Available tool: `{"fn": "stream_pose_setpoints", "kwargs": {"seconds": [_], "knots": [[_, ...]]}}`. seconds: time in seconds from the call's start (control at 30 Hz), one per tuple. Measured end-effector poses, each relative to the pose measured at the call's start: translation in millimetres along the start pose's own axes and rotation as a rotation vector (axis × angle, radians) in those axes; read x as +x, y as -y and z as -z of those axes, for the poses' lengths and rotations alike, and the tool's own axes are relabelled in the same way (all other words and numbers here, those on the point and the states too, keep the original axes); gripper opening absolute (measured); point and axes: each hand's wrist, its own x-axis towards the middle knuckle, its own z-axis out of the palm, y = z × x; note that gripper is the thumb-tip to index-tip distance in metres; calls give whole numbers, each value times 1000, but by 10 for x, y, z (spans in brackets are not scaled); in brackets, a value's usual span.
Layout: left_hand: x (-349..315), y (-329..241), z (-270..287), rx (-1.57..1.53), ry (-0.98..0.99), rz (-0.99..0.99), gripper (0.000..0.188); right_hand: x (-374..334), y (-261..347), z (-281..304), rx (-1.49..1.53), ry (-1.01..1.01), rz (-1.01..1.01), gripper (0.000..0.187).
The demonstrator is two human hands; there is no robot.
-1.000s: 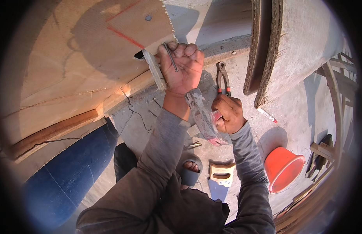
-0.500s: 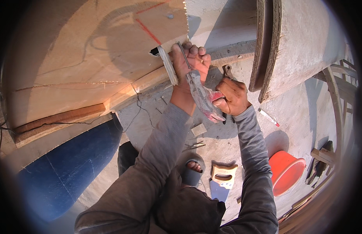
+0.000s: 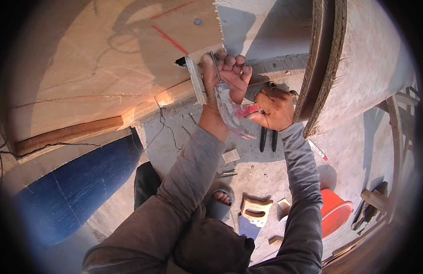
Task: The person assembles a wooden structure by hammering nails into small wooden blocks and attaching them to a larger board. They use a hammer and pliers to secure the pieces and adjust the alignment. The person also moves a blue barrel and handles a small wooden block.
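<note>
My left hand (image 3: 236, 82) is turned palm up with its fingers curled. A long nail (image 3: 215, 66) stands between its thumb and forefinger, and the nail's lower end meets the head of a hammer (image 3: 226, 102). My right hand (image 3: 276, 107) is closed round the hammer's red handle, mostly hidden by the fingers. The worn grey hammer head lies over my left palm and wrist. Against my left thumb, a pale wood strip (image 3: 196, 81) leans from a slot in the plywood panel (image 3: 106, 68). Two black tool handles (image 3: 268, 139) show below my right hand.
On the ground are a handsaw (image 3: 255, 212), small wood blocks (image 3: 230, 156), a red-and-white marker (image 3: 318, 150) and an orange bucket (image 3: 332, 210). A thick curved panel (image 3: 357, 68) rises at the right. A blue sheet (image 3: 79, 196) lies at the left; thin wire hangs nearby.
My right hand and the hammer have turned slightly, baring more of the red handle and the black tool handles. The view has shifted a little. The nail stays between my left thumb and forefinger.
</note>
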Motion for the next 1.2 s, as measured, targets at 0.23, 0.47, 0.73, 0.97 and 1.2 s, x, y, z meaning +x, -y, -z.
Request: {"fn": "stream_pose_setpoints", "kwargs": {"seconds": [0.23,0.47,0.73,0.97,1.2], "knots": [[90,-34,42,-22,17,-13,38,103,-14,68,41,-88,206,69],[30,-4,15,69,-80,-15,40,92,-46,113,32,-86,219,67],[73,-46,45,15,-15,-3,42,156,-50,179,43,-95,280,67],[52,-29,39,47,-19,2,43,247,-147,-23,3,-116,117,69],[24,-7,52,34,7,34,48,180,-88,171,103,25,3,56]]}}
